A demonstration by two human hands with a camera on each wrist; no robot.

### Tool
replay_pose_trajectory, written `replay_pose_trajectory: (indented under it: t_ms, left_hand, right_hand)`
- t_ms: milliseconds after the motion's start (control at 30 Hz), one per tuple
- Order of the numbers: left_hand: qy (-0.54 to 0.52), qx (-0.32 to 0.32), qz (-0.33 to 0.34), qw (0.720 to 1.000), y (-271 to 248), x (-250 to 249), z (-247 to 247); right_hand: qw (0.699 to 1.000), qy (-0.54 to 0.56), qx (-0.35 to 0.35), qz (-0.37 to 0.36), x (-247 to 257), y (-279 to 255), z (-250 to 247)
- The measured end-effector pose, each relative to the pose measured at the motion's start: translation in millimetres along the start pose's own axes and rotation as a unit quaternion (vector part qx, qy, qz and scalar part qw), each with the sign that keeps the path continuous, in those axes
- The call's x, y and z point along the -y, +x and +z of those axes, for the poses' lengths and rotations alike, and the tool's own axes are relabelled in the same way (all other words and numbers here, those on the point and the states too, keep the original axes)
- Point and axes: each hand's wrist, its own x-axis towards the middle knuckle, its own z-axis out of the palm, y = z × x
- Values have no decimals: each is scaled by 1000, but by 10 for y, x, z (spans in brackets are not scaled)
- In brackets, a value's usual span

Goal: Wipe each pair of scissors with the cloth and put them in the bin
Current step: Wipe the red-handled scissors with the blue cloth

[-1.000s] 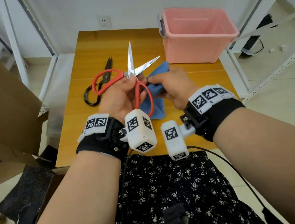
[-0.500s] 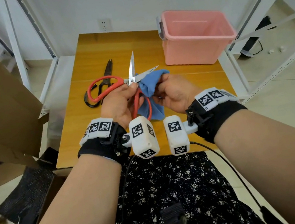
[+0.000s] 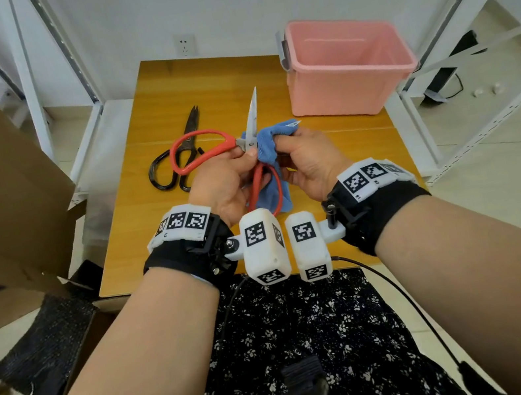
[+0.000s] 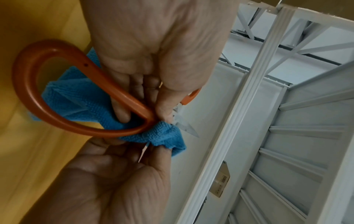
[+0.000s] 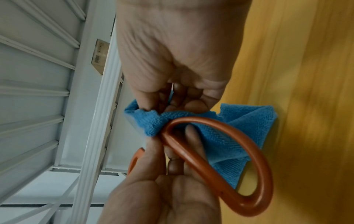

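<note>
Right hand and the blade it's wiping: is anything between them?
Yes. The blue cloth wraps that blade of the red scissors under the right hand; head view shows it.

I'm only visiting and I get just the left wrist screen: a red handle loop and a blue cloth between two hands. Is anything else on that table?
Observer: Yes. The head view shows black scissors lying on the table, left of the hands, untouched.
Operator: Where do they go afterwards?
Observer: A pink bin stands at the table's far right corner; what shows of its inside holds no scissors.
Operator: Which hand wipes?
Observer: The right hand pinches the blue cloth round one blade of the red scissors; the left hand grips them near the pivot.
</note>
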Motion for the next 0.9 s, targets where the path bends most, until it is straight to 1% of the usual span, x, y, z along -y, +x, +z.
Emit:
replay_pose_trajectory:
  t_ms: [100,200,367,533,600,667,700,800,900]
  left_hand:
    - [16,-3,2,1000,-15,-16,39]
    - [-11,-17,-2,1000,5,-27,55]
    - [-75,-12,-15,997,21,-32,101]
    - [-72,-7,-30,997,-8,-70,98]
    - [-107,-4,-46,993,-29,-82,73]
    - [-142,-12,-45,989,-13,-86,24]
    - [-139,-23,-43,989,5,-78,4]
    - [-44,-55,-48,996,19,-43,-8]
    - [65,-51,-54,995,-17,-31,11]
  right_hand:
    - [1000,18,-10,3,9,2,-4]
    - [999,41,-12,7,8,-2,-12]
    - [999,45,-11,15,32,-41,8]
    - [999,31,-42,-2,69,2,-27]
    - [999,18,-48,-3,85,18,-56]
    - [998,6,-58,3,93,36,-85]
    - [998,-1,-64,8,97,46,-96]
    - [997,-33,-72,18,106,60,-107]
    - [994,-81,-73,20,126,63,-95]
